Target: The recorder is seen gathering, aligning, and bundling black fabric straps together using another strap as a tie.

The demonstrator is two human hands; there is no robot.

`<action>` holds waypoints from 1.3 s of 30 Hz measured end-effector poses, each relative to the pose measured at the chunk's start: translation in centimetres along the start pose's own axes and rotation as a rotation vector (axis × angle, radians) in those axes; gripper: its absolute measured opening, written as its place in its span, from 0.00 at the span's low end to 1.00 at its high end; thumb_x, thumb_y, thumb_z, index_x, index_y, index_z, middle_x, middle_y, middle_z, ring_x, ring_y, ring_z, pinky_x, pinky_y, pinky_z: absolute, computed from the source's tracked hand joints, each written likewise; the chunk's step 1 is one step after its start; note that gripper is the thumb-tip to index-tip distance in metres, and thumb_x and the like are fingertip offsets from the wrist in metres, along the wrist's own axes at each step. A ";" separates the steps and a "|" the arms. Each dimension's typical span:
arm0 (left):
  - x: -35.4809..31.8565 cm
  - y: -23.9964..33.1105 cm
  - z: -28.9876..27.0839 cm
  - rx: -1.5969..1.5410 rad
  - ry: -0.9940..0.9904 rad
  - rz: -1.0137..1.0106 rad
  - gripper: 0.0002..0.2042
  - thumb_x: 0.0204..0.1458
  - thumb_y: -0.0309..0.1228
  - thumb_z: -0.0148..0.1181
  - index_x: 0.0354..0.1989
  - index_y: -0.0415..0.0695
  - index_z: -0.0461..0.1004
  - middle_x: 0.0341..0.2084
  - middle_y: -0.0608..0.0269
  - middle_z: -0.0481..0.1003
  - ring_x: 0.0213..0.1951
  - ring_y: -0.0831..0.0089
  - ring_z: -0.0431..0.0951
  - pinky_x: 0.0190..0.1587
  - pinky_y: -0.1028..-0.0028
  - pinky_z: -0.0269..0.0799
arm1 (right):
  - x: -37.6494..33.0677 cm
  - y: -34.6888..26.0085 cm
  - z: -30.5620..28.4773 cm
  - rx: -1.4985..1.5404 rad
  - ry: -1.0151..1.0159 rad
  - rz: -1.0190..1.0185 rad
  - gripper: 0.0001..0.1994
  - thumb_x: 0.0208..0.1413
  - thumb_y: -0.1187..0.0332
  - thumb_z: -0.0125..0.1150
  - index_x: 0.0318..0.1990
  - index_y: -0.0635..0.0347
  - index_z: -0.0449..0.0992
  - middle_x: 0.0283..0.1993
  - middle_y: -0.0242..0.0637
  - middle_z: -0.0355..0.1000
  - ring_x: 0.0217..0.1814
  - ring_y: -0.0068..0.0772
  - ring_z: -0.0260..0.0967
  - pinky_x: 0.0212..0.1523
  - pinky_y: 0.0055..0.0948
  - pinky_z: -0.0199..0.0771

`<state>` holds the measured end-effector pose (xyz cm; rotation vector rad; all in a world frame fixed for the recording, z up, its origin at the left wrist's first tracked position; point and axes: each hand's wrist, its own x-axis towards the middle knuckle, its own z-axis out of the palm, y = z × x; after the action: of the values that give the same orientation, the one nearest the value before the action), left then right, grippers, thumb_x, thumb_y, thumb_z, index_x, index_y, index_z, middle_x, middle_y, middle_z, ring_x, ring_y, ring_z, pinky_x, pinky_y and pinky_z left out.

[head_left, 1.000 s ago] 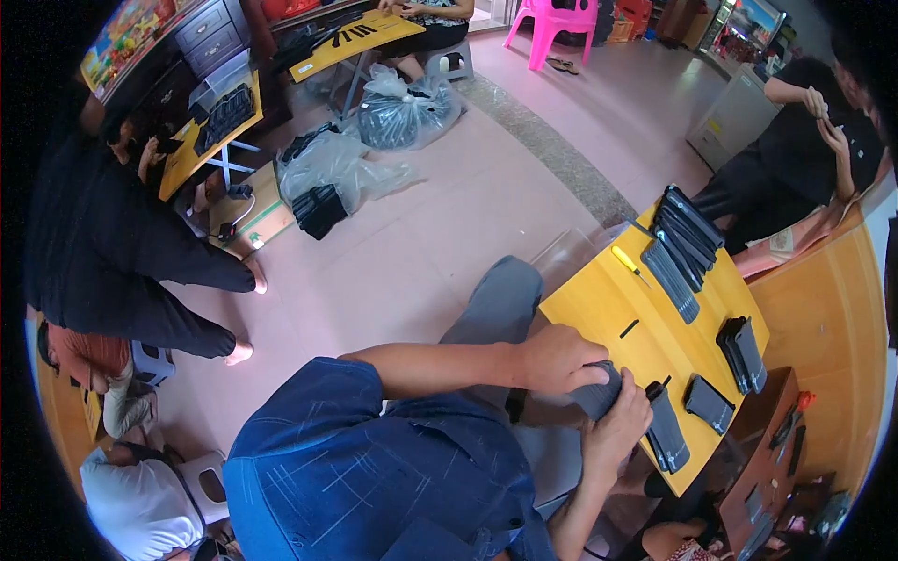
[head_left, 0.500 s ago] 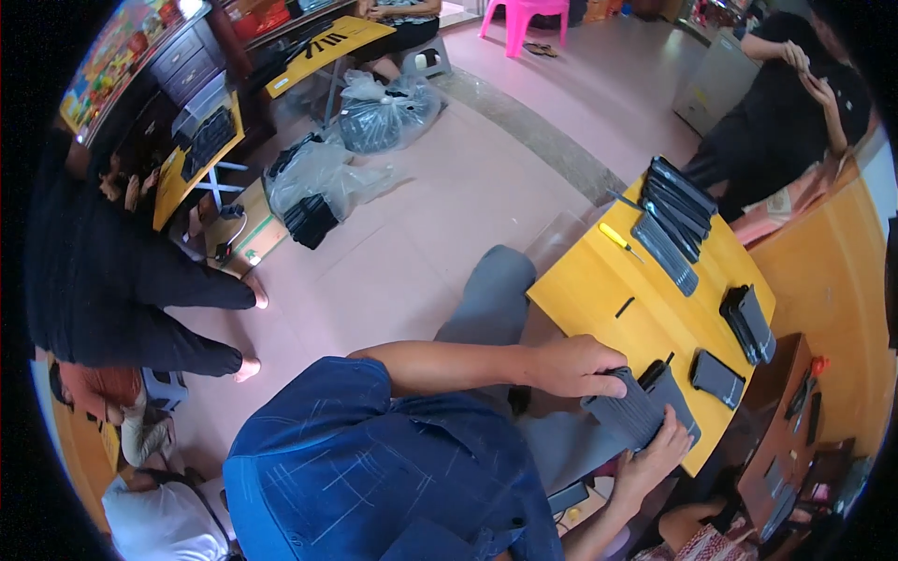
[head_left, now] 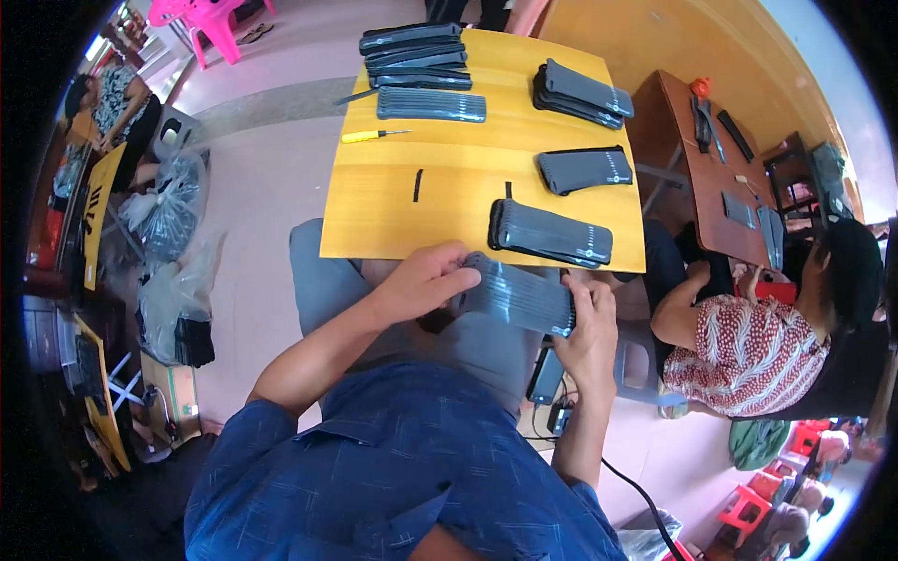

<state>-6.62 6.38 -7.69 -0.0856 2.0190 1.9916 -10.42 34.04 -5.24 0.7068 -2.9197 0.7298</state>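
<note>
Head view. Left hand (head_left: 421,280) and right hand (head_left: 587,323) are both clamped on one dark grey ribbed panel (head_left: 516,294), one hand at each end. The panel is held over the lap, just off the near edge of the yellow table (head_left: 440,201) and not resting on it. What kind of part the panel is cannot be told; it looks like a flat moulded cover.

Judgement on handling: keep the grip at the two short ends, thumbs on top, so the ribbed face stays level and free of twist; hold it close to the table edge for support.

Surface: on the table lie several stacks of like panels: one nearest the hands (head_left: 550,234), one mid-right (head_left: 585,170), one far right (head_left: 582,92), and a far row (head_left: 418,56). A yellow-handled screwdriver (head_left: 372,136) lies left of centre.

Room: pale tiled floor, a brown side table (head_left: 706,178) to the right, a seated person in a patterned shirt (head_left: 748,346) beside it, clear plastic bags (head_left: 168,210) on the left, and a pink plastic stool (head_left: 201,14) far off.
</note>
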 end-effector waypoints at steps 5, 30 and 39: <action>4.3 2.6 -0.2 0.103 0.009 0.078 0.11 0.60 0.35 0.56 0.32 0.40 0.71 0.21 0.70 0.69 0.25 0.80 0.72 0.28 0.75 0.70 | 3.2 1.6 -1.9 -0.058 0.076 -0.011 0.35 0.33 0.84 0.67 0.56 0.55 0.72 0.47 0.44 0.66 0.53 0.52 0.66 0.53 0.43 0.71; 14.2 -1.1 -0.5 0.204 0.158 0.038 0.11 0.57 0.36 0.65 0.31 0.40 0.76 0.20 0.66 0.75 0.21 0.80 0.73 0.23 0.77 0.68 | 11.1 8.2 -0.4 -0.111 -0.051 -0.177 0.35 0.27 0.74 0.80 0.51 0.60 0.74 0.52 0.46 0.71 0.56 0.51 0.69 0.56 0.42 0.72; 13.9 -1.8 0.2 0.492 0.293 0.205 0.14 0.54 0.39 0.67 0.31 0.38 0.78 0.22 0.60 0.79 0.25 0.73 0.78 0.30 0.70 0.73 | 10.6 5.6 0.9 -0.332 -0.195 -0.019 0.49 0.28 0.65 0.83 0.66 0.55 0.65 0.64 0.47 0.67 0.71 0.51 0.59 0.72 0.57 0.53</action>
<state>-19.37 8.85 -13.01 -0.0657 2.7486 1.5994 -22.29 33.53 -6.86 0.8064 -3.0876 0.1705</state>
